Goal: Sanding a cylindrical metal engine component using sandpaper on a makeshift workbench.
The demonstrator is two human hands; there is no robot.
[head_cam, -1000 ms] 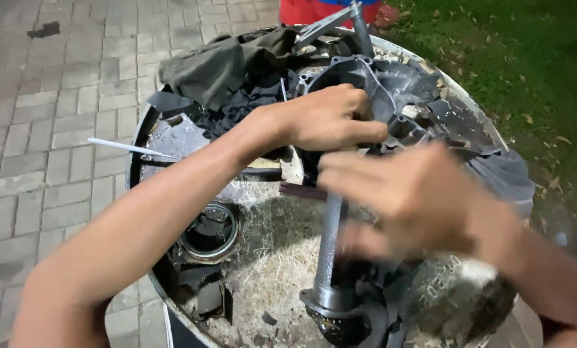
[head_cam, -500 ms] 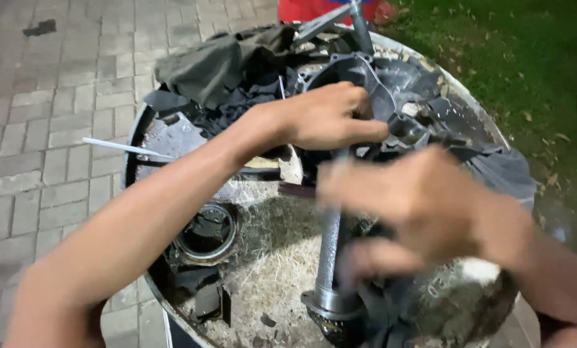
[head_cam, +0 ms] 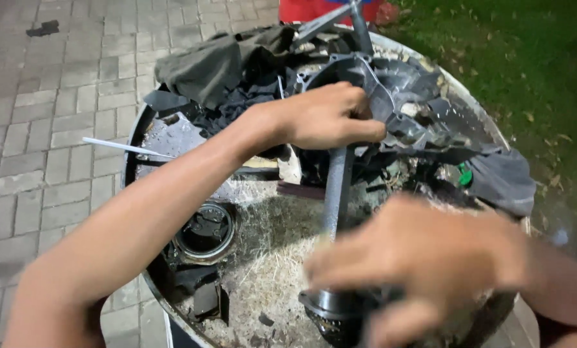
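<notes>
Motion-blurred right hand (head_cam: pixel 423 264) has dropped toward lower right, fingers loosely spread over the grey shaft (head_cam: pixel 337 187) at centre; left hand (head_cam: pixel 324 119) stays clamped on the shaft's top.

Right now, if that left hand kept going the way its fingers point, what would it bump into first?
The left hand points rightward across the round metal tub. Just past its fingertips sits the dark grey metal frame part, so it would likely meet that first, though depth is hard to judge here.
</notes>
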